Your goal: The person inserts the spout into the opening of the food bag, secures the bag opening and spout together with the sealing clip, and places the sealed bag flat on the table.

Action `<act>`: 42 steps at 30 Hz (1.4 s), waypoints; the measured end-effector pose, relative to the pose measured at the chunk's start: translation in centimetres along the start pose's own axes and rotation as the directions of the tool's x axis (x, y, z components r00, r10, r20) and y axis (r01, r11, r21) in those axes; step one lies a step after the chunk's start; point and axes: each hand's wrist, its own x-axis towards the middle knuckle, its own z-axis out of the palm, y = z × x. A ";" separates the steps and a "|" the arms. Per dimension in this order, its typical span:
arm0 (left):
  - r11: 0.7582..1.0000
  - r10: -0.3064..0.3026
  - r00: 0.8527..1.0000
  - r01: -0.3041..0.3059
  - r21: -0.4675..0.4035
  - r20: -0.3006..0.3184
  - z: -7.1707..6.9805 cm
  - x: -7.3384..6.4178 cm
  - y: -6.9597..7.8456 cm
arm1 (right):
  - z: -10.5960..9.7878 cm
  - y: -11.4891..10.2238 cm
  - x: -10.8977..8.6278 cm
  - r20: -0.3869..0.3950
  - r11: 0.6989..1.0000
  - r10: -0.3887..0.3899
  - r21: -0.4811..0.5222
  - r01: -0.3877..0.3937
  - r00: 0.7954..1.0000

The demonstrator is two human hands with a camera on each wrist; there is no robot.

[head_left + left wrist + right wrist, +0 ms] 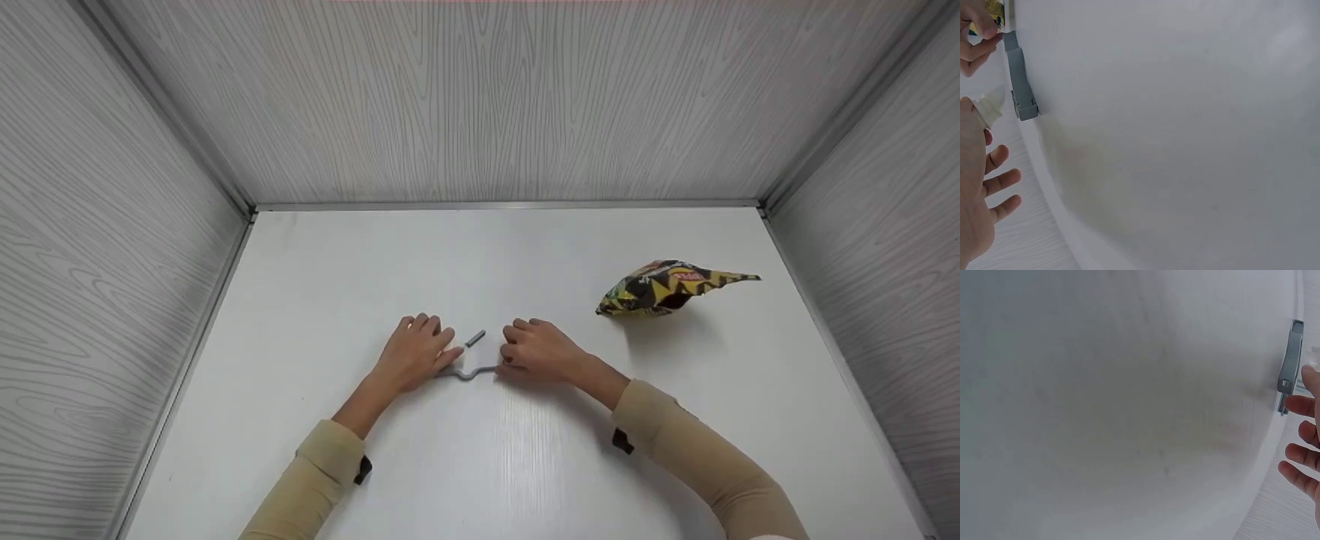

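In the head view both hands work close together near the middle of the white table. The right hand [544, 351] pinches one end of a grey plastic clip [466, 375], a thin strip with a U-shaped bend midway. The clip's broad flat side [1021, 79] shows in the left wrist view, with a boxy end. The left hand [412, 354] holds a translucent white spout-like piece [989, 106] between thumb and forefinger, its other fingers spread. In the head view the clip's left end is hidden by this hand. A short grey bar [475, 338] appears between the hands, just beyond the clip.
A black and yellow snack bag [660, 289] with a pointed end stands on the table [330, 262] at the right, beyond the right hand. Grey wood-grain panels [480, 105] wall in the table at the back and both sides.
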 end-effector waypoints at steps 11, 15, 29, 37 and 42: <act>1.000 -0.001 0.999 0.002 -0.002 0.036 -0.4 0.9 0.4 | -0.4 0.0 -2.2 -0.135 0.999 -0.008 0.047 0.015 0.991; 1.000 -0.007 0.999 0.008 -0.009 0.035 -0.5 0.8 0.5 | -0.7 0.4 -3.2 -0.182 0.997 -0.003 0.078 0.018 0.983; 1.000 0.009 1.000 -0.008 -0.020 0.020 -0.4 0.4 0.5 | -2.1 1.6 -6.5 -0.248 0.996 0.053 0.086 -0.032 0.967; 1.000 0.008 1.000 -0.008 -0.025 0.025 -0.4 0.4 0.6 | -2.9 2.1 -8.2 -0.312 0.997 0.067 0.065 -0.050 0.948; 1.000 0.017 0.999 -0.016 -0.018 0.028 -0.4 0.3 0.6 | -3.4 2.5 -9.3 -0.300 0.999 0.031 0.022 -0.025 0.954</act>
